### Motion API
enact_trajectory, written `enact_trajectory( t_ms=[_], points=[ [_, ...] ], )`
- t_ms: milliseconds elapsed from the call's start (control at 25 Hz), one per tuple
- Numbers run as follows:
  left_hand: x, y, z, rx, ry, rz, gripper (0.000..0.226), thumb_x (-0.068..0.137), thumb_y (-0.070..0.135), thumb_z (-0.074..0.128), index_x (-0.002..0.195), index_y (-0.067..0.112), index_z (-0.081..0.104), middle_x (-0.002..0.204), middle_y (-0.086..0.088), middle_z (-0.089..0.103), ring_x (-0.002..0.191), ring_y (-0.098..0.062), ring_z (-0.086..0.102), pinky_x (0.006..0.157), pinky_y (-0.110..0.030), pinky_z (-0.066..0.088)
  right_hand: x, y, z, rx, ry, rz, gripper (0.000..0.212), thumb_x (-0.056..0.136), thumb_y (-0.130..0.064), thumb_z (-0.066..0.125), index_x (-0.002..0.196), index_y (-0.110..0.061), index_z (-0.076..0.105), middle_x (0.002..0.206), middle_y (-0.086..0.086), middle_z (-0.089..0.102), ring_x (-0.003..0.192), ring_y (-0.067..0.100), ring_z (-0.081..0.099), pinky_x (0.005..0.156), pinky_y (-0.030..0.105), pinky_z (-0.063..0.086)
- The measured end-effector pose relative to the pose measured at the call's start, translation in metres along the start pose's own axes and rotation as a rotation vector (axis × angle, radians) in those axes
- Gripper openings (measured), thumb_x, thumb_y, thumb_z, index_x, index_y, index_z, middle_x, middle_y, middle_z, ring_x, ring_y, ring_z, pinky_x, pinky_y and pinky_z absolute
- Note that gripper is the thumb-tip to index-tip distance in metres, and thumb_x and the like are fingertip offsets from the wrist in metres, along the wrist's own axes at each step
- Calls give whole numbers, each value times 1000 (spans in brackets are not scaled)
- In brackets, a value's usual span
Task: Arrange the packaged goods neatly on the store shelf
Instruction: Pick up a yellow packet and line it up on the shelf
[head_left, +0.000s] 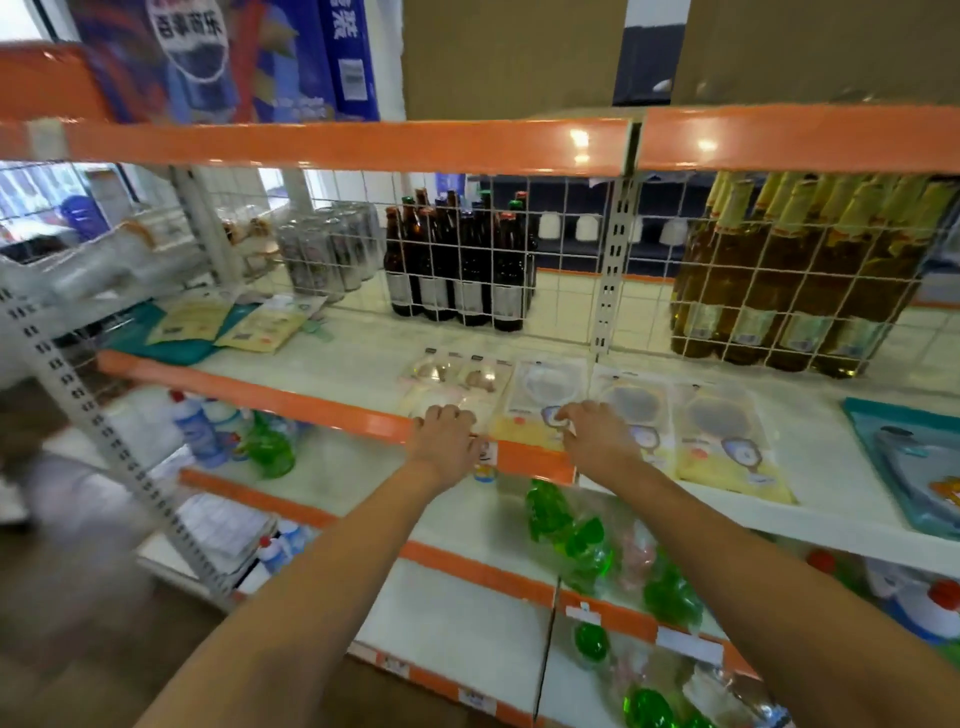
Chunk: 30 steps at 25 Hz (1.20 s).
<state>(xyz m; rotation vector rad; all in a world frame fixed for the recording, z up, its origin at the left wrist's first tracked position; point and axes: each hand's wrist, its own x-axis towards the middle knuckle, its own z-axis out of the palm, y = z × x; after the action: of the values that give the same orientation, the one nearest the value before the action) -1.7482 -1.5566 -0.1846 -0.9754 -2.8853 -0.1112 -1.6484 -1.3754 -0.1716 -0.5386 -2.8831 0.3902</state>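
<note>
Flat packets (540, 410) lie at the shelf (322, 374) front edge. Left hand (448, 434) rests curled on one; right hand (597, 434) pinches another's corner. They look light, floppy, slippery; best gripped by the edges.

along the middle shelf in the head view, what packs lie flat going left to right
teal and yellow packs → pink-white pack under the left hand → yellow pack under the right hand → two more yellow packs → blue pack

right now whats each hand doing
left hand: curled on the clear pale plastic packet
right hand: pinching the yellow-bottomed flat packet
</note>
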Motion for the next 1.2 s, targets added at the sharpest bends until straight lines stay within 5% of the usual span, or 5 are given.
enact_trajectory(
  t_ms=[560, 1200],
  points=[
    [-40, -217, -40, -62, -55, -378, 48, 97, 46, 37, 136, 19, 41, 140, -8, 40, 129, -29, 37, 103, -45, 36, 84, -216, 62, 73, -154, -357, 40, 96, -24, 44, 135, -18, 43, 142, 6, 40, 127, 23, 42, 105, 34, 35],
    [-27, -418, -43, -111, -68, -536, 43, 98, 41, 39, 130, 13, 46, 132, -10, 49, 121, -27, 45, 97, -37, 39, 184, -403, 152, 102, -234, -374, 40, 95, -33, 44, 132, -18, 48, 133, 8, 48, 123, 26, 45, 99, 36, 39]
  ],
)
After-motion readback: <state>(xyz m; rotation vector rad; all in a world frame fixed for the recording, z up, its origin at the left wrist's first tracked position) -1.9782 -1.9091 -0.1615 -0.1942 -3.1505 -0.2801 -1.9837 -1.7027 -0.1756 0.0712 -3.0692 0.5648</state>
